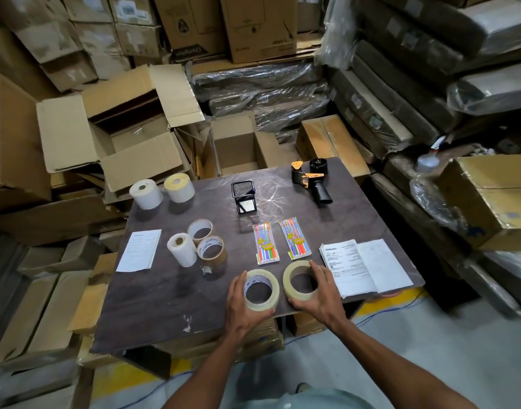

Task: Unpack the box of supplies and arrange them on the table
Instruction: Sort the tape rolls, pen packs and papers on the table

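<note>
Head view: we see the left hand (241,302) curled round one clear tape roll (261,289) and the right hand (318,293) curled round a second (301,280), both lying flat at the near edge of the bench (153,305). We judge this aligns them below the pen packs (280,243). The opened box (129,143) sits far left, off the bench.
</note>
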Tool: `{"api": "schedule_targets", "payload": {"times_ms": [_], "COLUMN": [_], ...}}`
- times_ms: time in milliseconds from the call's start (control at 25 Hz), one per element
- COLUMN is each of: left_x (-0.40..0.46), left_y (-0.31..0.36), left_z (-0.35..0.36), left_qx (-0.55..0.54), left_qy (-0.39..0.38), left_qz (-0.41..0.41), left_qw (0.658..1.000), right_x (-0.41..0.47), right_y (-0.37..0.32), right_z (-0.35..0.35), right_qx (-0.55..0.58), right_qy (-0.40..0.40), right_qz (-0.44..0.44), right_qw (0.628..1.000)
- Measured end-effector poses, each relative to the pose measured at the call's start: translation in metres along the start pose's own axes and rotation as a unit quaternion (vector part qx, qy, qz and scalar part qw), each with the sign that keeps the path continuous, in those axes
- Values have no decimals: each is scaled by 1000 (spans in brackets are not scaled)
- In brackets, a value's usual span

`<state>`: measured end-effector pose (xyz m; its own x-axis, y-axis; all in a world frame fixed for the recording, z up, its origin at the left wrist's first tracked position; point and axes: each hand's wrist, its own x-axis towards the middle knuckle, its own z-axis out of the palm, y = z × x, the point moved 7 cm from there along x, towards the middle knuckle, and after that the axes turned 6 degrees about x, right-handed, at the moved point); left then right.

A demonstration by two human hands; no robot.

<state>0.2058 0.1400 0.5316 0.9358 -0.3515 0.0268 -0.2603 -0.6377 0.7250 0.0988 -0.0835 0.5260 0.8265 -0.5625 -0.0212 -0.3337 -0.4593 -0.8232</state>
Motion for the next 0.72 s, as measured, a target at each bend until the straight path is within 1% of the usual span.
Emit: {"api": "schedule_targets", "payload": {"times_ms": [160,400,520,720], "left_x": [3,12,17,35], "left_y": [9,18,20,26], "left_z": [-24,-86,-113,-161], "left_qx": [-26,-40,-46,-32], "left_qy": [30,107,114,127], "left_qz": [15,59,67,111], "left_qw": [999,992,990,985], "right_x": [0,13,20,34], "right_y": [-20,-72,-99,-159], "right_z": [-5,-3,4,11], "right_qx": [14,48,58,71], "right_qy": [27,56,60,65], "right_qz": [-8,-49,-77,-114], "right_qw": [1000,996,994,989]}}
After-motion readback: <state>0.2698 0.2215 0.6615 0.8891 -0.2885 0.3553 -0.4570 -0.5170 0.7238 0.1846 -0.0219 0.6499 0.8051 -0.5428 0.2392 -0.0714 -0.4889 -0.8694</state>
